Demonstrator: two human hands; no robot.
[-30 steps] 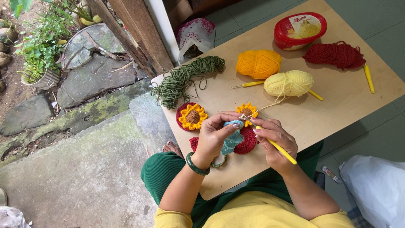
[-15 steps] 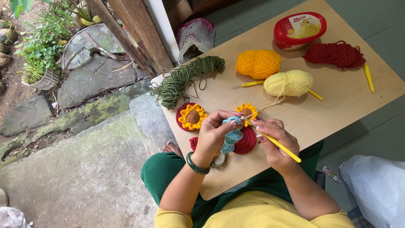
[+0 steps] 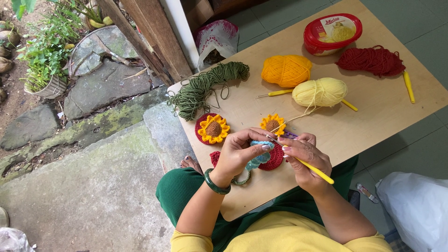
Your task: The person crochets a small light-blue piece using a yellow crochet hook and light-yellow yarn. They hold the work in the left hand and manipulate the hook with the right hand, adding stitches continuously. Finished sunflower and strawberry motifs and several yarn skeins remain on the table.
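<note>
At the lower centre of the frame, above the near edge of the wooden table [image 3: 373,121], 2 hands meet over a small crochet piece. The left hand [image 3: 238,156], a dark green bangle [image 3: 215,183] on its wrist, curls its fingers and pinches the light blue crochet piece [image 3: 259,157] between thumb and fingertips. The right hand [image 3: 305,156] is closed around a yellow-handled crochet hook [image 3: 313,169], thumb and forefinger pressed near the metal tip, which points into the blue work. A pale strand runs from the work up to the pale yellow yarn ball [image 3: 319,92] in the middle of the table.

The step in hand looks like stitching: a loop being worked at the edge of the blue piece. The next move probably calls for steady yarn tension from the left fingers and a small turn of the hook to draw the strand through.

Under the hands lies a red crocheted round [image 3: 275,157]. Just above them sits a small yellow flower [image 3: 272,124], and to its left a finished sunflower coaster [image 3: 213,129]. Further up lie a green yarn skein [image 3: 205,86], an orange yarn ball [image 3: 285,70], red yarn [image 3: 371,60] and a red-rimmed plastic tub [image 3: 332,32], with 3 spare hooks among them.
</note>
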